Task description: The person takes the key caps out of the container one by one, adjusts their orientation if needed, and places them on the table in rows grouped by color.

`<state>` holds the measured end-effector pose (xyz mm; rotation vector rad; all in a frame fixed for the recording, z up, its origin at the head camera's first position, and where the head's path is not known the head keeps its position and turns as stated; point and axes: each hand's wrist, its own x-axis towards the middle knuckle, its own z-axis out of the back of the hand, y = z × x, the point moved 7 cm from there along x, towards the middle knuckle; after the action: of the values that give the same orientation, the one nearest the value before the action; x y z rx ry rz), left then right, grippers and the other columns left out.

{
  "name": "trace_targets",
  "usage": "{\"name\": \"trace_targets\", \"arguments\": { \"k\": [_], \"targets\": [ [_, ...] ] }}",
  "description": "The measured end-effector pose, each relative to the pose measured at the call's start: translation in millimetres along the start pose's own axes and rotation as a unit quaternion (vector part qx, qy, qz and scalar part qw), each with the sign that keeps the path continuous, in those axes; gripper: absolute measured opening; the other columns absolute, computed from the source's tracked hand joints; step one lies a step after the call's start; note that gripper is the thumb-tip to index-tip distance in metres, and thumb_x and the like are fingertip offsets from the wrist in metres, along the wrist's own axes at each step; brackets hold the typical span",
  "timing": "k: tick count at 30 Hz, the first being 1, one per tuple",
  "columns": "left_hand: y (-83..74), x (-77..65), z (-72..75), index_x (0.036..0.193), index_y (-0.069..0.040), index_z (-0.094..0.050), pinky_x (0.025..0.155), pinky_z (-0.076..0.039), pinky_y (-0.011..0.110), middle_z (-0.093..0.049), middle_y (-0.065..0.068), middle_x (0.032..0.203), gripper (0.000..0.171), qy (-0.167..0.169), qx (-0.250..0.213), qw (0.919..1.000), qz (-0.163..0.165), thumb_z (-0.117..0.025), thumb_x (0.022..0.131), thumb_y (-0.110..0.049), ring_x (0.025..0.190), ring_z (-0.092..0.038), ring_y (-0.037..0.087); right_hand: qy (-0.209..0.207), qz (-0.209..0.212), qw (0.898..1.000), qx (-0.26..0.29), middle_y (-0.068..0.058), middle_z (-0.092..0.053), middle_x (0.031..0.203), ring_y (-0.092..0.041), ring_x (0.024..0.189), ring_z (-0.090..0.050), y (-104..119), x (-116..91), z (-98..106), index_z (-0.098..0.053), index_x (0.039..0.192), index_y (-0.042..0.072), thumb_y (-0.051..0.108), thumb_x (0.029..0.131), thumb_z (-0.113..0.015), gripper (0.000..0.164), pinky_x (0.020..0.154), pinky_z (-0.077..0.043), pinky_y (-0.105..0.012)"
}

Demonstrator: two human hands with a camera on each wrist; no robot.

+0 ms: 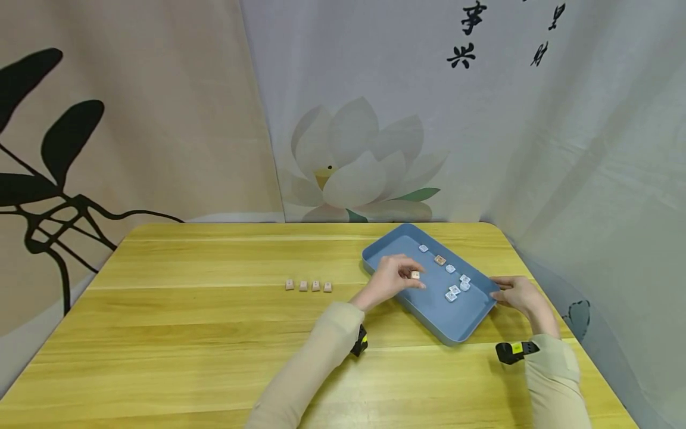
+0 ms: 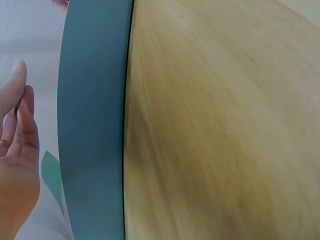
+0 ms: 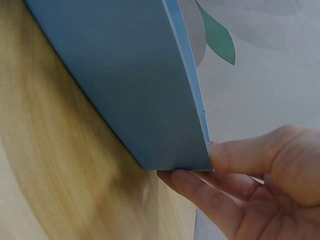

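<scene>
My left hand (image 1: pixel 393 276) is over the left part of a blue tray (image 1: pixel 412 304) and pinches a small pale keycap (image 1: pixel 415 274) between thumb and fingers. In the left wrist view the thumb and fingers come together beyond the tray wall (image 2: pixel 92 120), and the keycap is hidden there. At the tray's right corner, my right hand (image 1: pixel 518 295) grips the wall; the right wrist view shows the thumb (image 3: pixel 242 154) at the rim and the fingers curled against the outer side. Several whitish keycaps (image 1: pixel 451 295) and one brownish keycap (image 1: pixel 439 260) lie scattered inside the tray.
Left of the tray, a short row of beige keycaps (image 1: pixel 315 286) stands spaced out on the wooden table (image 1: pixel 187 333). The tray sits at an angle near the table's back right. A printed curtain (image 1: pixel 364 71) hangs behind the back edge.
</scene>
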<state>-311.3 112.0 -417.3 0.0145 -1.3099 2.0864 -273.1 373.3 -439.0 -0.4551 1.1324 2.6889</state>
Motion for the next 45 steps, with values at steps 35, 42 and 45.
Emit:
{"name": "trace_targets", "arguments": {
  "k": [35,42,45],
  "targets": [
    [-0.2,-63.6,82.3,0.097,-0.005,-0.075,0.067,-0.056,0.015,-0.073,0.01,0.088,0.024,-0.141,0.018,0.9881,-0.06,-0.078,0.074,-0.011,0.073,-0.07,0.018,0.007,0.004,1.0,-0.004,-0.042,-0.026,0.142,-0.05,0.127,-0.041,-0.1,-0.4,-1.1,-0.028,0.141,-0.015,0.003,0.094,-0.054,0.057,0.093,-0.053,-0.042],
    [15.7,-83.0,115.1,0.093,-0.004,-0.075,0.066,-0.057,0.02,-0.074,0.012,0.087,0.023,-0.18,-0.001,0.9833,-0.028,-0.08,0.072,-0.01,0.07,-0.069,0.017,0.008,0.006,1.0,-0.008,-0.042,-0.026,0.142,-0.05,0.126,-0.042,-0.6,0.2,-0.8,-0.028,0.141,-0.015,0.003,0.094,-0.054,0.057,0.092,-0.053,-0.041],
    [24.2,-93.8,131.3,0.095,-0.004,-0.075,0.067,-0.058,0.021,-0.074,0.013,0.089,0.025,-0.193,-0.012,0.9811,0.009,-0.081,0.072,-0.011,0.072,-0.07,0.016,0.007,0.006,1.0,-0.009,-0.043,-0.026,0.141,-0.05,0.126,-0.042,-0.4,0.8,-0.7,-0.028,0.141,-0.015,0.003,0.094,-0.054,0.057,0.092,-0.053,-0.042]
  ]
}}
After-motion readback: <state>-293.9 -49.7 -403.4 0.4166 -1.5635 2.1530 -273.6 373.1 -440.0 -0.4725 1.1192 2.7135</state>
